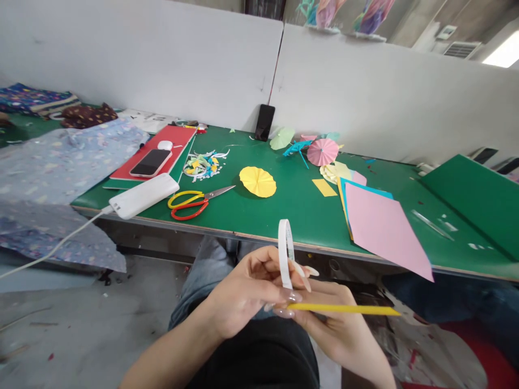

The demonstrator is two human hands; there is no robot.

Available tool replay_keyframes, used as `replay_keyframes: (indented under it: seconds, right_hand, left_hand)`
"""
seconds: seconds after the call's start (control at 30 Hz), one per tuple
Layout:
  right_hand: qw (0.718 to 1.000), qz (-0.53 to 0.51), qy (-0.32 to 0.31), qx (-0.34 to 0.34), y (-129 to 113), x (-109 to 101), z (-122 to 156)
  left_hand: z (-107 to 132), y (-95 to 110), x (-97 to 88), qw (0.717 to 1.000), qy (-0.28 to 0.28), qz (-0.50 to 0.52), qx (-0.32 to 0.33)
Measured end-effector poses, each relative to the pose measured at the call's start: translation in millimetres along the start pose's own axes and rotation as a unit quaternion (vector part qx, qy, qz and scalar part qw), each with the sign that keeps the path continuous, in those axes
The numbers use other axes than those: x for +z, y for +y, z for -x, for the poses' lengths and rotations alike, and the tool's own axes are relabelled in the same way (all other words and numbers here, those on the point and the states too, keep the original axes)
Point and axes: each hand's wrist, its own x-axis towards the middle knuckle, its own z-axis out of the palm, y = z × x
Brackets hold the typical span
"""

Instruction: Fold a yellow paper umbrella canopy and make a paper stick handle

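Note:
My left hand [249, 283] is closed in front of my lap, its thumb and fingertips at the left end of a narrow yellow paper strip [348, 308]. A thin white ring [283, 254], which looks like a narrow roll of tape, stands upright among its fingers. My right hand [334, 313] meets the left, thumb at the same end of the strip; the rest of the strip reaches rightward across this hand. The fingers overlap, so the exact contact point is hidden. Beyond them on the green table [251, 216] lies a pleated yellow paper disc [258, 181].
Scissors [194, 204] with yellow and red handles lie left of the disc, near a white power bank [144, 196] with a cable. Paper scraps [204, 165] are heaped behind. Small paper umbrellas [323, 152] stand at the back; pink sheets [385, 224] overhang the front edge.

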Motion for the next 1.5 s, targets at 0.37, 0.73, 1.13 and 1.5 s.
replay_keyframes:
  seconds: [0.37, 0.73, 1.13, 1.5]
  right_hand:
    - [0.996, -0.071, 0.044, 0.031, -8.8, 2.2, -9.3]
    - [0.980, -0.134, 0.096, 0.113, -1.5, 3.2, -24.7]
    - [0.967, -0.206, 0.008, 0.149, 14.1, -3.0, -61.0]
    - [0.940, -0.280, -0.004, 0.192, 51.3, 15.1, -87.0]
  left_hand:
    - [6.1, 6.9, -13.8, 0.992, -0.119, -0.023, 0.039]
    - [3.3, 14.0, -41.7, 0.762, 0.159, -0.508, 0.368]
    - [-34.7, 56.2, -56.2, 0.776, -0.002, -0.519, 0.359]
    - [-74.1, 67.9, -65.8, 0.868, 0.202, -0.338, 0.303]
